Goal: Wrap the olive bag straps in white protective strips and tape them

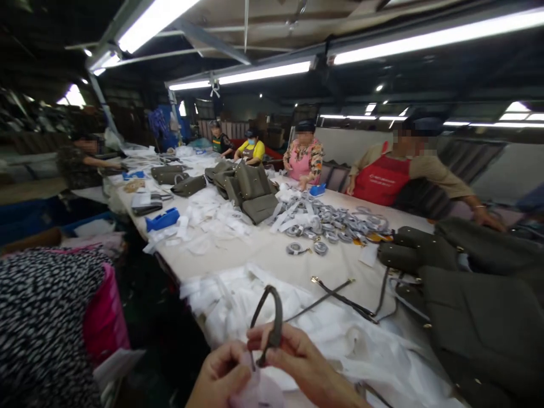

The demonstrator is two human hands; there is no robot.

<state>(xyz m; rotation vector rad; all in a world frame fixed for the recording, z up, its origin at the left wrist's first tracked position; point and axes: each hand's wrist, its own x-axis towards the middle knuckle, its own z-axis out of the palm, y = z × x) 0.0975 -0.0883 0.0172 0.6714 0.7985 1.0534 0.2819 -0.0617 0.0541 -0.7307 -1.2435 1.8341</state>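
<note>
A dark olive strap (277,311) arches up in a loop in front of me. My right hand (304,360) pinches it low on the loop between thumb and fingers. Beside it, my left hand (225,368) is closed with thumb against forefinger on a pale, thin wrapping (255,392) at the strap's lower end. Just beyond my hands lies a spread of crumpled white wrapping (238,303). Further right, a longer dark strap (346,300) with gold-coloured clasps rests on the table.
Dark olive bags are piled at right (484,317) and mid-table (250,187). Coiled grey straps (331,218) form a heap on the pale table (276,260). Blue tape dispensers (162,219) stand about. A co-worker in a red apron (376,178) and several other people line the table.
</note>
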